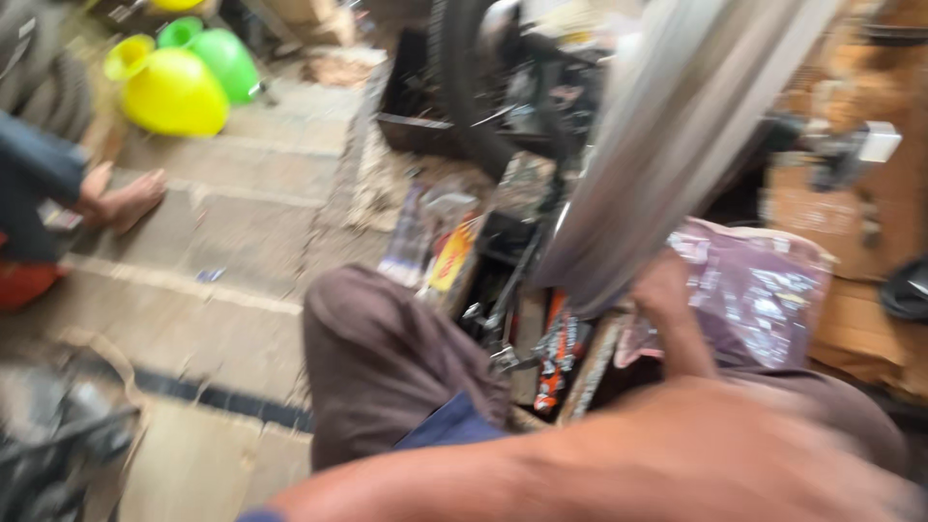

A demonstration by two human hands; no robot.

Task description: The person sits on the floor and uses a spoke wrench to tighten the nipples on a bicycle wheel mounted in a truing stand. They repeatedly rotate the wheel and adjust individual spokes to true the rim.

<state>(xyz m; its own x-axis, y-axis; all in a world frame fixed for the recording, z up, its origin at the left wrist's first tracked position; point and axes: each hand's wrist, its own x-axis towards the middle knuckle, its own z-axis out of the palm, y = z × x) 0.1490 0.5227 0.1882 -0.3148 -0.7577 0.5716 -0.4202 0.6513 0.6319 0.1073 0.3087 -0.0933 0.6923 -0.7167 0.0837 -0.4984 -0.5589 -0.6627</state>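
A long silvery metal piece (677, 135), smooth and shiny and streaked by motion blur, is slanting from the upper right of the view down toward the middle, its lower end sitting just above the person's right hand (667, 290). Its exact shape is too smeared to make out; it is looking like a curved sheet or guard with pale lengthwise bands. The right hand is reaching up to the lower end of this metal piece, and its fingers are hidden against the metal and the blur, so whether they are closed around it cannot be told. The left arm (599, 464) is crossing the bottom of the view as a bare, blurred forearm, and the left hand itself is not showing.

Just beside the right hand, a crinkled purplish plastic bag (764, 290) is lying on brown cardboard (851, 329). Below the metal piece, dark tools and colourful packets (454, 256) are crowding a cluttered box. The person's knee in brown cloth (387, 358) is rising in the middle. Behind, a black rubber tyre (464, 77) is standing upright. To the left, a stone-slab floor (222, 242) is stretching away, with a yellow plastic jug (174, 92) and a green one (227, 60) lying on it, and another person's bare foot (121, 198) is resting nearby.
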